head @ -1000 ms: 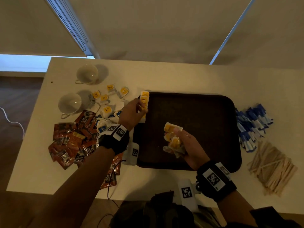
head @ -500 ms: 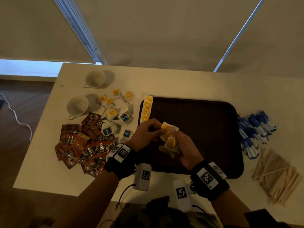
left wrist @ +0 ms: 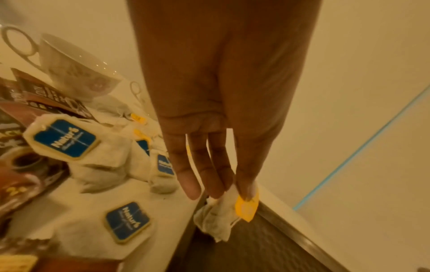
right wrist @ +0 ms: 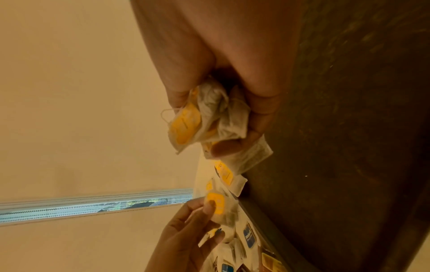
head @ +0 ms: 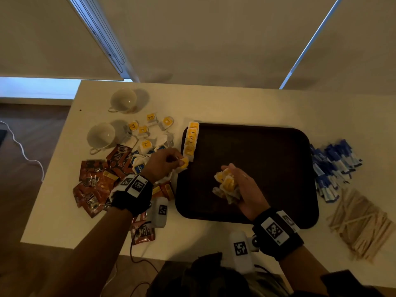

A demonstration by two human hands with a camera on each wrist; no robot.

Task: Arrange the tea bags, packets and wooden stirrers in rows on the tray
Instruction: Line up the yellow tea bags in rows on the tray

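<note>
Nearest me on the pale cream tabletop (head: 53, 211) sit my two wrists in their black bands, and just past the near edge the dark brown rectangular plastic tray (head: 267, 146) takes up the middle of the surface. My right hand (head: 246, 189) hangs over the tray's near half, fingers curled round a crumpled bunch of yellow-tagged tea bags (head: 227, 184) — the right wrist view shows their paper and strings squeezed between thumb and fingers. My left hand (head: 162, 166) is at the tray's left rim, thumb and fingertips pinching a single yellow-tagged tea bag (head: 183, 163); from the left wrist view it dangles just above the tray's textured floor. Just beyond it a short row of yellow-tagged tea bags (head: 191, 139) lies overlapping along the tray's left edge, running toward the far corner.

Left of the tray I see a loose pile of red-brown foil packets (head: 96, 185), then blue-tagged tea bags (head: 139, 166) and more yellow ones scattered behind them. To the right, well apart from the tray, lies a heap of pale wooden stirrers (head: 362, 224), and farther back a pile of blue-and-white paper sachets (head: 334, 166).

Toward the far left of the table stand two white ceramic cups (head: 100, 136) — one behind the other. Beyond the table the room ends in drawn beige roller blinds (head: 214, 39), with slivers of bluish daylight at their edges and dark wooden flooring (head: 21, 157) on the left.
</note>
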